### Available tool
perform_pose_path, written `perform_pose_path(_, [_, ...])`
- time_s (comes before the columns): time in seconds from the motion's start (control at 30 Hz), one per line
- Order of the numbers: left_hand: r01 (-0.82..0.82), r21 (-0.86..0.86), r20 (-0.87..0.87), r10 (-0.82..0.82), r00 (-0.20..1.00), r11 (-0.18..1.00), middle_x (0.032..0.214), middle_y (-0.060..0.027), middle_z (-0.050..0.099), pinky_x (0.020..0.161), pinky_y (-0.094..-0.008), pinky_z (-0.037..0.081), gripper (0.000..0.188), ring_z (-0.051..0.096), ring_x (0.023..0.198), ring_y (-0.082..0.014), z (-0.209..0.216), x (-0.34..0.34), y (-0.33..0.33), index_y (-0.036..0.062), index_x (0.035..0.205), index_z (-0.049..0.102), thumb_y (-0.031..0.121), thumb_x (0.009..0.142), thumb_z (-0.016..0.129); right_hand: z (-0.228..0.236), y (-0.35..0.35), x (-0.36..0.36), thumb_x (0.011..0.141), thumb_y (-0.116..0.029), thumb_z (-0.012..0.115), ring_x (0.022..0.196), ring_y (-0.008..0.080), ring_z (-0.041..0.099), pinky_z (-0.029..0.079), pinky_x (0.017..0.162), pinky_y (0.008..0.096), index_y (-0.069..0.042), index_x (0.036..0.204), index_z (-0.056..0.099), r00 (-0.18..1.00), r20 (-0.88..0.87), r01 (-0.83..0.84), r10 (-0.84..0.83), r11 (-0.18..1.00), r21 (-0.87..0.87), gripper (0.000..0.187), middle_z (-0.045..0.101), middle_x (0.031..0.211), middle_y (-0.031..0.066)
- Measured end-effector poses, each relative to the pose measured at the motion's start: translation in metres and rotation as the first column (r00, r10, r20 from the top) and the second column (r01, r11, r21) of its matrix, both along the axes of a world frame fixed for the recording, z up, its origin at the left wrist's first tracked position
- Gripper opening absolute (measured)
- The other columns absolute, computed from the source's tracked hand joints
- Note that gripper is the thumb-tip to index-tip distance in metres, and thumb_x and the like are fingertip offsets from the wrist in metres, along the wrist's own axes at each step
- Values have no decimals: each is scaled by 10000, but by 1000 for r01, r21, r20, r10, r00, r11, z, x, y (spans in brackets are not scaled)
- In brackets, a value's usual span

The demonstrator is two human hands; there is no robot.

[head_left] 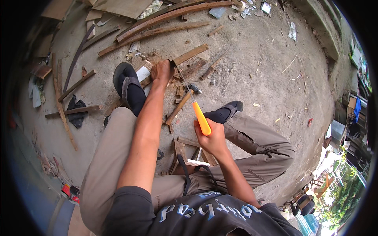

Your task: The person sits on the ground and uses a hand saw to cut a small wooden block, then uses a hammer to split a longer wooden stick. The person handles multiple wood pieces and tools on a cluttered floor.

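Note:
My right hand point(212, 138) is closed around the orange handle point(201, 119) of a handsaw. Its thin blade point(185, 82) slants up and away, its far end against or close beside a wooden strip point(191, 54). My left hand point(160, 72) grips that strip near the blade, fingers wrapped round it; a dark patch shows beside the knuckles. Just below the blade lies a hammer point(182, 105) with a wooden handle and dark head. Between the blade and a thin pointed tool point(208, 72) on the ground are rough wood scraps point(193, 69).
Long wooden battens point(169, 19) lie at the far side, with more strips point(63, 98) and a black plastic piece point(76, 112) to the left. A small wooden frame point(179, 149) sits between my legs. My sandalled feet point(128, 80) flank the work. Debris dots the concrete ground point(267, 70).

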State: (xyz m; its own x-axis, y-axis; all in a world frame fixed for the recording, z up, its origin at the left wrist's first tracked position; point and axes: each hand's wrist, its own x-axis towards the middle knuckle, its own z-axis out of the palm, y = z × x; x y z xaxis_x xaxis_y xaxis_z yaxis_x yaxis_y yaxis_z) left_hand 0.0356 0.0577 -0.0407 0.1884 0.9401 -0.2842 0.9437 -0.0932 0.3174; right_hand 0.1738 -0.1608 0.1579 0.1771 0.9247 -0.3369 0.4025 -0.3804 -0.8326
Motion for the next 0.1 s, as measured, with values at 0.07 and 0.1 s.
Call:
perform_pose_path(0.07, [-10,-25,-3,10,1000,1000,899,-224,701,715,-460,555,196,707,845,-345,-2,3,-1,58,851,747,220,742,732,-7,-10,32,847,-127,693,535,180,546,441,553,289,0,834,581,991,-63,-115,117,993,35,170,566,618,98])
perform_pose_path(0.1, [-26,-31,-12,26,1000,999,932,-222,703,739,-469,553,208,703,896,-353,-4,3,2,60,853,751,225,726,760,-14,-17,43,864,-150,688,558,170,556,452,583,272,-19,860,597,986,-72,-138,150,979,149,159,594,634,73])
